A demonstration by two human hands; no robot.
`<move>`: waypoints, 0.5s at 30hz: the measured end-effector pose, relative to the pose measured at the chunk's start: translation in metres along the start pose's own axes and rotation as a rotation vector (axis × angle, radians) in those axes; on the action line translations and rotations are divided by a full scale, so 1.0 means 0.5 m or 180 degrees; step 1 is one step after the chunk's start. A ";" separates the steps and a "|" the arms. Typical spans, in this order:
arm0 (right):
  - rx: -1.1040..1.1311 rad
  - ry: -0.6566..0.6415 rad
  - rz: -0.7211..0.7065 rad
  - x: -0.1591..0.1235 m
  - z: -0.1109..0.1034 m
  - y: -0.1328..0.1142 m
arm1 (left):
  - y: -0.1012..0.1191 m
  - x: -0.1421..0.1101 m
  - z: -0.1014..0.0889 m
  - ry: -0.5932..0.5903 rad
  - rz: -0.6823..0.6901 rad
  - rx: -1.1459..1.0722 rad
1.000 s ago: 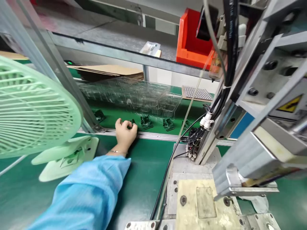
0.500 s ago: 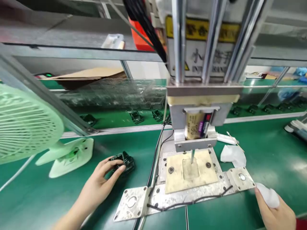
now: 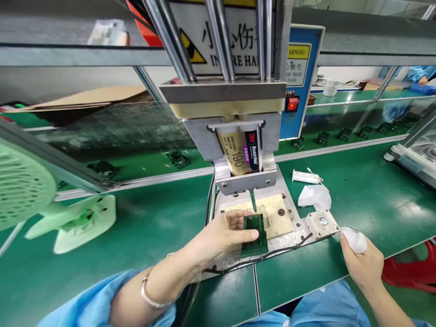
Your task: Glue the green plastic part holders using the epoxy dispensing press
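My left hand (image 3: 223,234) grips a small green part (image 3: 255,234) and holds it on the beige fixture plate (image 3: 275,213), right under the dispenser's nozzle (image 3: 253,201). Above the nozzle a glue cartridge (image 3: 240,150) sits clamped in the machine's head. My right hand (image 3: 363,263) rests on the green mat at the right, fingers closed around a white wad (image 3: 354,239), beside the round button (image 3: 322,221) on the metal base.
A pale green fan (image 3: 41,200) stands at the left. Behind the machine a conveyor (image 3: 153,161) carries dark parts (image 3: 179,158) and clear trays (image 3: 112,122). A white tissue (image 3: 315,196) and a small tube (image 3: 304,177) lie right of the fixture. A red stool (image 3: 408,272) shows at the right edge.
My left hand has carried the part from the mat at the left onto the fixture under the nozzle. My view has shifted right and down. My right hand has stayed near the button.
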State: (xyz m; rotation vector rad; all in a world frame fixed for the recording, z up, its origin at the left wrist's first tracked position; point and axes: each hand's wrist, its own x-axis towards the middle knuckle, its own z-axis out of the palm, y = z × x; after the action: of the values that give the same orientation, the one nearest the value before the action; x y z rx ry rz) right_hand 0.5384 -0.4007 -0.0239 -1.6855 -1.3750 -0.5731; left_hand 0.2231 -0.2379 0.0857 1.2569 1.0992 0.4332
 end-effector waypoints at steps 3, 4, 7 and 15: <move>0.0023 -0.0020 0.0110 -0.001 0.005 -0.001 | -0.002 0.038 0.009 0.0137 0.0588 0.0244; 0.0023 -0.0024 0.0133 -0.003 0.007 0.000 | -0.003 0.046 0.013 0.0195 0.0751 0.0307; 0.0047 -0.0008 0.0205 -0.009 0.011 0.006 | -0.008 0.057 0.023 0.0273 0.1035 0.0464; 0.0476 -0.0355 0.1652 0.010 0.008 -0.003 | -0.032 -0.010 -0.027 0.1262 0.1319 0.1594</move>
State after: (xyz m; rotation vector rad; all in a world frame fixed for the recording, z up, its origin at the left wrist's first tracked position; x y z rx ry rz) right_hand 0.5380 -0.3945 -0.0214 -1.8735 -0.9655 -0.0794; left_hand 0.2049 -0.2394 0.0743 1.9130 1.3292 0.7754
